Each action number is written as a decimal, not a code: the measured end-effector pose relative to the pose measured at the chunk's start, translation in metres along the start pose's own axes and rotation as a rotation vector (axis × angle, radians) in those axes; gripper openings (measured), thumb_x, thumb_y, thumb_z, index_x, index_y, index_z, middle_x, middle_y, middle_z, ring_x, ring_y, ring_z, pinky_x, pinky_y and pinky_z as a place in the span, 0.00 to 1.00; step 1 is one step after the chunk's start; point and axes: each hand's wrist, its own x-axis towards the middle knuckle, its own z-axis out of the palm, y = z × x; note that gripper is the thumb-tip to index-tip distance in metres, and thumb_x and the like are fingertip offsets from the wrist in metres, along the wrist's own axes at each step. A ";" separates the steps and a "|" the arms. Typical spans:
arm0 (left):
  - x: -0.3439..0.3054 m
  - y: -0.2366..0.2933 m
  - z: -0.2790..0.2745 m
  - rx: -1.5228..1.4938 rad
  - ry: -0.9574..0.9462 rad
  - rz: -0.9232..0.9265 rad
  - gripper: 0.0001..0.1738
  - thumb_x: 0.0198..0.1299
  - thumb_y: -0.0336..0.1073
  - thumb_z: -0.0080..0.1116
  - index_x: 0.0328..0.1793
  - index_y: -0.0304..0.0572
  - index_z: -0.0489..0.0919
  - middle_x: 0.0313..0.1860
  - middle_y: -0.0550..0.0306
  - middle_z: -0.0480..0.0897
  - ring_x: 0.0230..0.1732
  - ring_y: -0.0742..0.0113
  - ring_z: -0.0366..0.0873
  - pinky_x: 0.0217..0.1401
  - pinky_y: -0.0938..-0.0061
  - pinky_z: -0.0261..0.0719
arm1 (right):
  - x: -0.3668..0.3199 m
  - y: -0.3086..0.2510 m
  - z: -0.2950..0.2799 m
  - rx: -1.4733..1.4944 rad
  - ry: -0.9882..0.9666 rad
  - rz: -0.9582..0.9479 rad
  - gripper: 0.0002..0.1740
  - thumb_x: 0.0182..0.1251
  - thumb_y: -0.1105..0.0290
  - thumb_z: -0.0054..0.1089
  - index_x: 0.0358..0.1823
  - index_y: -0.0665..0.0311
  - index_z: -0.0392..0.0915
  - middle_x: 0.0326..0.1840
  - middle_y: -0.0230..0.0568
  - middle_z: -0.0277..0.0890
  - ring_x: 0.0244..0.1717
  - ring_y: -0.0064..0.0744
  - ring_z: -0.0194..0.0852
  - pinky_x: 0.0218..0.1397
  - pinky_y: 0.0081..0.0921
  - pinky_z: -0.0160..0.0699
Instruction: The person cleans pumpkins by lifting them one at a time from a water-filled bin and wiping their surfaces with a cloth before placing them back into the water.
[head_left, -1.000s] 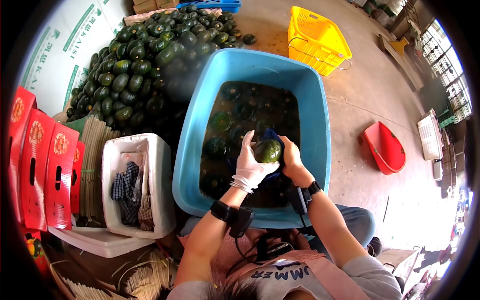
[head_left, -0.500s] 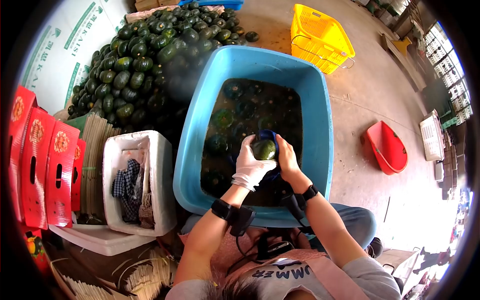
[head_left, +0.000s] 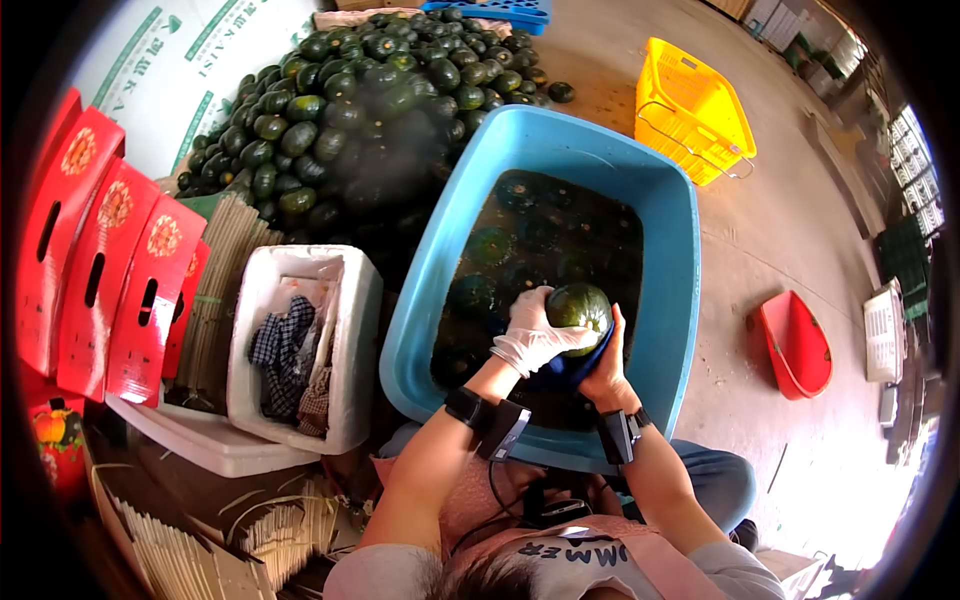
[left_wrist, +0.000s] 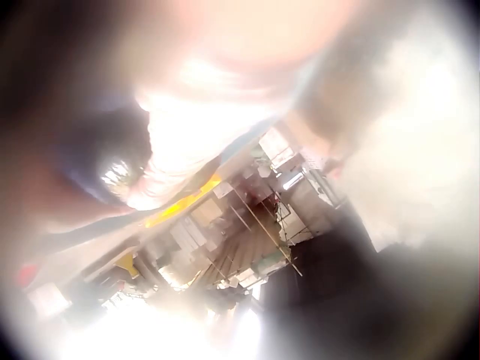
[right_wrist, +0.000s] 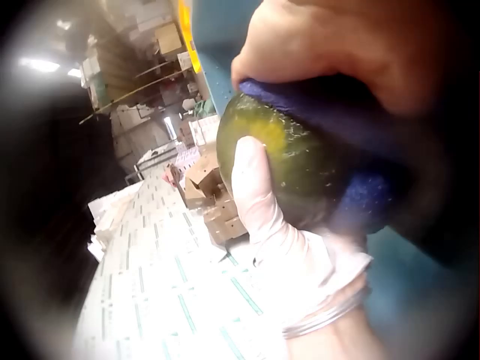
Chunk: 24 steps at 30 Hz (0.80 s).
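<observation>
A dark green squash (head_left: 577, 306) with a yellow patch is held up over the blue tub (head_left: 668, 290), between both hands. My left hand (head_left: 530, 332), in a white glove, grips it from the left, the thumb lying along its side in the right wrist view. Bare, my right hand (head_left: 608, 378) holds a wet blue cloth (right_wrist: 367, 196) against the squash's other side. Its fingers bend over the cloth's edge. Below, more squashes (head_left: 490, 245) sit in murky water inside the tub. Glare and blur hide most of the grip in the left wrist view.
A big heap of squashes (head_left: 300, 140) lies beyond the tub to the left. Left of the tub stands a white foam box (head_left: 360, 330) with checked cloths, beside red cartons (head_left: 130, 285). A yellow crate (head_left: 700, 115) and a red basin (head_left: 797, 345) are on the floor to the right.
The squash has turned in my hands and sits higher, showing more of its striped side. My right hand and the cloth have shifted lower round it. The head view has swung left.
</observation>
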 end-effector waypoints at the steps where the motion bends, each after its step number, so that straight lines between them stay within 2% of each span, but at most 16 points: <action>1: -0.004 -0.009 0.004 -0.199 -0.053 -0.050 0.47 0.31 0.49 0.82 0.58 0.37 0.73 0.48 0.44 0.82 0.48 0.50 0.82 0.55 0.64 0.78 | -0.002 0.001 -0.005 -0.057 0.052 0.047 0.42 0.66 0.30 0.39 0.63 0.59 0.73 0.62 0.43 0.75 0.60 0.42 0.75 0.68 0.41 0.70; 3: -0.010 -0.010 0.000 0.134 -0.030 -0.032 0.47 0.33 0.47 0.81 0.61 0.38 0.70 0.49 0.43 0.82 0.50 0.49 0.82 0.56 0.64 0.78 | 0.007 0.006 -0.024 -0.352 0.289 0.162 0.38 0.72 0.35 0.32 0.65 0.57 0.72 0.62 0.36 0.75 0.59 0.34 0.76 0.64 0.35 0.74; 5: -0.009 -0.006 -0.015 0.130 0.041 -0.121 0.45 0.35 0.45 0.81 0.60 0.40 0.71 0.51 0.44 0.82 0.51 0.50 0.81 0.53 0.58 0.81 | 0.017 0.000 -0.030 -0.471 0.177 0.267 0.35 0.75 0.39 0.32 0.66 0.59 0.71 0.61 0.36 0.77 0.59 0.32 0.76 0.63 0.34 0.75; 6: -0.006 -0.005 -0.025 -0.274 0.017 -0.352 0.41 0.39 0.45 0.79 0.60 0.42 0.72 0.52 0.48 0.81 0.51 0.52 0.81 0.49 0.55 0.83 | 0.016 -0.011 -0.035 -0.437 0.119 0.373 0.35 0.72 0.39 0.44 0.66 0.60 0.70 0.59 0.36 0.78 0.57 0.29 0.77 0.62 0.32 0.76; 7: -0.003 0.012 -0.042 -0.682 -0.008 -0.576 0.37 0.44 0.45 0.77 0.60 0.45 0.73 0.53 0.51 0.80 0.51 0.54 0.81 0.46 0.52 0.84 | 0.045 -0.001 -0.114 -1.105 0.085 -0.232 0.36 0.66 0.43 0.59 0.66 0.62 0.70 0.59 0.37 0.78 0.57 0.28 0.76 0.60 0.32 0.76; 9: 0.014 0.029 -0.087 -0.972 0.014 -0.384 0.31 0.55 0.47 0.70 0.62 0.48 0.73 0.55 0.56 0.79 0.53 0.57 0.80 0.41 0.49 0.86 | 0.030 -0.039 -0.052 -0.748 0.176 0.544 0.44 0.57 0.51 0.71 0.70 0.65 0.63 0.67 0.41 0.70 0.64 0.31 0.70 0.60 0.34 0.73; 11: 0.048 0.055 -0.125 -1.444 0.218 -0.186 0.35 0.62 0.57 0.60 0.67 0.44 0.68 0.58 0.48 0.76 0.57 0.54 0.77 0.49 0.53 0.87 | 0.048 -0.039 -0.080 -1.307 0.330 0.319 0.52 0.50 0.59 0.76 0.72 0.67 0.54 0.63 0.52 0.70 0.62 0.44 0.70 0.59 0.39 0.71; 12: 0.068 0.058 -0.150 -1.710 0.264 -0.405 0.39 0.61 0.60 0.59 0.67 0.38 0.68 0.60 0.39 0.73 0.59 0.48 0.76 0.54 0.55 0.86 | 0.041 -0.034 -0.063 -1.362 0.511 0.192 0.40 0.52 0.66 0.72 0.65 0.67 0.61 0.54 0.56 0.75 0.56 0.49 0.75 0.56 0.38 0.73; 13: 0.089 0.054 -0.150 -1.451 0.618 -0.157 0.43 0.58 0.62 0.61 0.66 0.33 0.66 0.60 0.31 0.70 0.59 0.42 0.75 0.57 0.56 0.84 | 0.048 -0.025 -0.072 -1.344 0.526 0.206 0.40 0.52 0.66 0.72 0.65 0.67 0.61 0.54 0.56 0.75 0.56 0.49 0.75 0.56 0.38 0.73; 15: 0.103 0.044 -0.137 -1.116 0.425 -0.320 0.35 0.61 0.57 0.60 0.62 0.36 0.70 0.51 0.40 0.77 0.48 0.52 0.81 0.48 0.65 0.85 | 0.075 -0.010 -0.098 -1.345 0.840 -0.121 0.28 0.55 0.72 0.63 0.56 0.68 0.64 0.52 0.62 0.75 0.55 0.57 0.75 0.55 0.40 0.74; 16: 0.135 -0.045 -0.143 -1.015 -0.263 -0.127 0.26 0.63 0.52 0.59 0.56 0.39 0.74 0.39 0.53 0.80 0.36 0.64 0.80 0.38 0.74 0.80 | 0.083 -0.003 -0.102 -1.336 0.842 -0.117 0.28 0.55 0.72 0.63 0.56 0.68 0.64 0.52 0.62 0.75 0.55 0.57 0.75 0.55 0.40 0.74; 17: 0.149 -0.089 -0.124 -0.447 -0.509 -0.174 0.19 0.63 0.48 0.60 0.51 0.42 0.77 0.31 0.64 0.79 0.29 0.73 0.74 0.32 0.79 0.74 | 0.087 0.007 -0.105 -1.367 0.837 -0.190 0.24 0.57 0.72 0.60 0.53 0.68 0.63 0.51 0.65 0.75 0.54 0.61 0.75 0.55 0.42 0.73; 18: 0.122 -0.057 -0.095 0.262 -0.229 -0.353 0.27 0.58 0.47 0.65 0.55 0.36 0.75 0.36 0.58 0.80 0.33 0.69 0.77 0.34 0.74 0.77 | 0.090 0.017 -0.109 -1.400 0.832 -0.265 0.20 0.58 0.72 0.57 0.50 0.68 0.63 0.49 0.67 0.75 0.53 0.65 0.74 0.55 0.44 0.73; 19: 0.116 -0.095 -0.078 0.591 -0.253 -0.335 0.40 0.50 0.49 0.71 0.63 0.29 0.71 0.49 0.48 0.82 0.45 0.61 0.81 0.44 0.68 0.81 | 0.094 0.026 -0.114 -1.424 0.790 -0.265 0.19 0.60 0.70 0.56 0.51 0.68 0.64 0.47 0.68 0.75 0.52 0.68 0.73 0.56 0.47 0.72; 20: 0.112 -0.051 -0.074 0.576 -0.517 -0.729 0.52 0.44 0.51 0.73 0.70 0.25 0.63 0.63 0.40 0.76 0.61 0.51 0.76 0.62 0.64 0.76 | 0.101 0.035 -0.131 -1.507 0.686 -0.207 0.21 0.60 0.70 0.57 0.53 0.69 0.64 0.46 0.69 0.75 0.51 0.68 0.74 0.56 0.47 0.72; 24: 0.104 -0.083 -0.030 0.925 -0.386 -0.706 0.49 0.43 0.56 0.74 0.69 0.42 0.67 0.68 0.44 0.69 0.70 0.49 0.67 0.68 0.62 0.71 | 0.106 0.063 -0.180 -1.716 0.500 -0.271 0.23 0.59 0.63 0.60 0.53 0.69 0.72 0.45 0.70 0.76 0.53 0.64 0.74 0.56 0.47 0.73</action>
